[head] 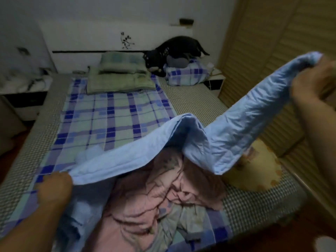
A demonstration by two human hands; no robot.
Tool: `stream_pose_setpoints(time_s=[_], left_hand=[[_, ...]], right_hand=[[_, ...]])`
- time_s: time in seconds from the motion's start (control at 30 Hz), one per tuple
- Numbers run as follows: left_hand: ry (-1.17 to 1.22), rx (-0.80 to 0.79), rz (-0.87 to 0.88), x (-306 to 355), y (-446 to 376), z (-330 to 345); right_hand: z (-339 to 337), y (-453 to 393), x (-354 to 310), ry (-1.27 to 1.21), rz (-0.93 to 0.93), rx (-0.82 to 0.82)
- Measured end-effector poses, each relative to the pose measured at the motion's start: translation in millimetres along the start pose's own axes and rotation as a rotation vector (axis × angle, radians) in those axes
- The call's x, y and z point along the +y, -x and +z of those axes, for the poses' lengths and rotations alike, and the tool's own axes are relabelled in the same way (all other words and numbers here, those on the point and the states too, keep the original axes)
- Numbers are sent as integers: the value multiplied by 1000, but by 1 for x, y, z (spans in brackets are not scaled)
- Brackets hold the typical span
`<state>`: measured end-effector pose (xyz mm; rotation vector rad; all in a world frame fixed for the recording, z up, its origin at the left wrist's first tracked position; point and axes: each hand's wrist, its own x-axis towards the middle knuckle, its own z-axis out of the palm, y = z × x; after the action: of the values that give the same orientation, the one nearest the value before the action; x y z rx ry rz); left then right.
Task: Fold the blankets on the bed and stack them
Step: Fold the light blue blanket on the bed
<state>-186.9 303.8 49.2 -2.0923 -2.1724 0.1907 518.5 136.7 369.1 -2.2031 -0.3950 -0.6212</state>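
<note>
Both hands are up on the light blue blanket, and it is stretched across the foot of the bed with its long axis running from lower left to upper right. The left hand sits low over the plaid sheet, fingers curled round the blanket's near-left corner. The right hand is raised high by the slatted wardrobe doors, and it grips the other end, which points up and to the right (the hand is blurred, so how each finger lies I cannot tell). Between the two grips the cloth sags, peaks in a fold near the middle, and one loose corner hangs down towards the mattress.

Under that span lies a crumpled pink blanket, heaped on the near part of the bed, and just beside it to the right a yellow patterned cushion rests on the checked mattress cover.

Up at the headboard, a green pillow sits on a green folded blanket, and a black cat stands on a plaid bundle at the far-right corner. No readable writing or label anywhere; the headboard carries only a dark floral motif.
</note>
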Motion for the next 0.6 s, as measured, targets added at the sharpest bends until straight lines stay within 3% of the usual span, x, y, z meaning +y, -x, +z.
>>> stream_pose_setpoints(time_s=[0.1,0.2,0.27,0.33,0.4,0.47,0.53,0.6], left_hand=[[29,-18,-8,9,17,-14],[70,-30,-66,43,54,-73],[158,-8,-91,54,58,-84],[199,-9,-40,56,60,-89],[253,-31,72,56,66,-96],[239,-62,334,52,89,-102],[156,-43,711,41,112,-91],[21,-242,851,25,137,-68]], right_hand=[[-2,48,-65,189,-457,-97],[-5,126,-93,295,-960,-323],[-5,146,-94,355,-1048,-430],[-9,144,-101,350,-1001,-555],[-15,150,-109,316,-934,-783],[-17,170,-109,139,-802,-1031],[-15,207,-100,-98,-582,-1212],[4,249,-88,-275,-284,-1326]])
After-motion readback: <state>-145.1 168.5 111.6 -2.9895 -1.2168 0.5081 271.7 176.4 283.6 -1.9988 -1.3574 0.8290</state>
